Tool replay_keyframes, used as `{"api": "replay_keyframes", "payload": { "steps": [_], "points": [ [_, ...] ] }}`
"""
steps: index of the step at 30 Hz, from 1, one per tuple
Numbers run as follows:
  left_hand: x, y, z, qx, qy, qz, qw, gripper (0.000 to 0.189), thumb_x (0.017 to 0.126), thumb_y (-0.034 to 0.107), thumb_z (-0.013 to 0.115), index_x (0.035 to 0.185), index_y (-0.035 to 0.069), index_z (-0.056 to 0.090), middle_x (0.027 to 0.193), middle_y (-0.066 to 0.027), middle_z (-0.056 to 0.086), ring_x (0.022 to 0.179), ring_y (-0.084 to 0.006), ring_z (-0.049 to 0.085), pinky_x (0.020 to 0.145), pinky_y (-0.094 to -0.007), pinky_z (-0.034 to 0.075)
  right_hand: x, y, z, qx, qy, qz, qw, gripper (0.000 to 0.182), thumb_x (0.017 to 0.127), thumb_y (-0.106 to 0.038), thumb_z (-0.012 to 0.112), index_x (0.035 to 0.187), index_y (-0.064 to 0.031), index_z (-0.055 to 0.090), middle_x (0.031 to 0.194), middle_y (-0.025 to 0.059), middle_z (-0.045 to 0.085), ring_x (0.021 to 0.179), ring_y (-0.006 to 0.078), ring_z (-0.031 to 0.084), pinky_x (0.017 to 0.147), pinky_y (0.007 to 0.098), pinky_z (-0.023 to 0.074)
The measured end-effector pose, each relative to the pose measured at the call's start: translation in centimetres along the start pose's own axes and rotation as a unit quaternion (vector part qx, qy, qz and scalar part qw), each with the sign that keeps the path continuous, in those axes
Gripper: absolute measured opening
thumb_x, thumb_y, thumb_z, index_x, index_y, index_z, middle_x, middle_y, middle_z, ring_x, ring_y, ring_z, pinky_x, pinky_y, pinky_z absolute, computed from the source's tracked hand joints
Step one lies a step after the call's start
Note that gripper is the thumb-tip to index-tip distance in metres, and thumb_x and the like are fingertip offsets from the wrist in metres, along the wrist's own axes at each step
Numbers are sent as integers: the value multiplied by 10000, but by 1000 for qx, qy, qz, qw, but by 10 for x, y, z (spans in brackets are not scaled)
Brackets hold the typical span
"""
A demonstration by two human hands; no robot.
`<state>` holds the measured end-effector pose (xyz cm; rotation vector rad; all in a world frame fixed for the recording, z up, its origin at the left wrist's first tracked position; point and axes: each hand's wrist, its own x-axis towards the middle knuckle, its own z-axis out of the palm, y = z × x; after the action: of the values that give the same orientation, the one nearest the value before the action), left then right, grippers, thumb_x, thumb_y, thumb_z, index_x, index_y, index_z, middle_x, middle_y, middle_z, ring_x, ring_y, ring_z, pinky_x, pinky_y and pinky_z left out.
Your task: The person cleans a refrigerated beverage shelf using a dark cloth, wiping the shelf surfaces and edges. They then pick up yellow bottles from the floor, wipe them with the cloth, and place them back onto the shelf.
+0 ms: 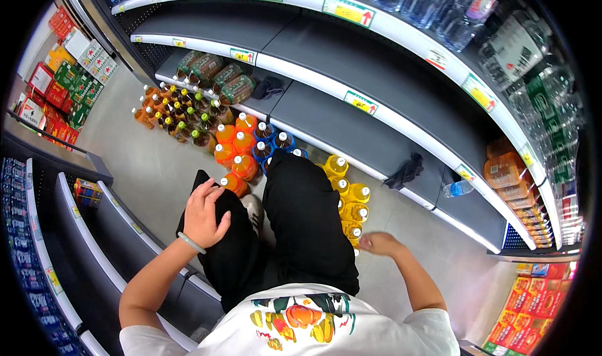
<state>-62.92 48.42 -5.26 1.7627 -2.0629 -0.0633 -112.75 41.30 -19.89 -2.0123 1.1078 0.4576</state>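
Observation:
My left hand (pixel 205 213) rests over my left knee, fingers spread, holding nothing. Just beyond it stand several white-capped bottles of orange drink (pixel 244 166) on the floor. On the right, my right hand (pixel 377 243) is low beside several bottles of yellow drink (pixel 353 211), its fingers curled near the white cap of the closest one; whether they grip it is unclear. Dark drinks in blue-labelled bottles (pixel 262 150) stand past my knees, partly hidden by them. Farther left are bottles with yellow and green caps (pixel 181 111).
Ahead runs a long shelf unit (pixel 329 121) with shrink-wrapped bottle packs (pixel 237 89), dark cloths (pixel 407 170) and a lying water bottle (pixel 457 188). Another shelf unit (pixel 70 210) stands close at the left. Stacked red cartons (pixel 529 304) are at the lower right.

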Motion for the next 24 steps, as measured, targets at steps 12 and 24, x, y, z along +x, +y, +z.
{"api": "replay_keyframes", "payload": {
  "steps": [12,24],
  "points": [
    [21,33,19,84,12,89,992,467,795,247,632,1216,61,550,1300,-175,472,1280,-303,408,1139,-554,200,87,-94,-174,452,260,-150,840,292,980,-318,522,1075,-74,652,988,27,674,863,109,594,743,272,477],
    [40,36,44,35,24,138,989,367,813,243,620,1141,86,568,1274,-164,507,1223,-297,469,1148,-515,201,-59,-132,-192,266,0,-260,928,655,1021,-452,323,806,-1,746,885,110,724,949,242,631,1083,374,326]
  ]
}}
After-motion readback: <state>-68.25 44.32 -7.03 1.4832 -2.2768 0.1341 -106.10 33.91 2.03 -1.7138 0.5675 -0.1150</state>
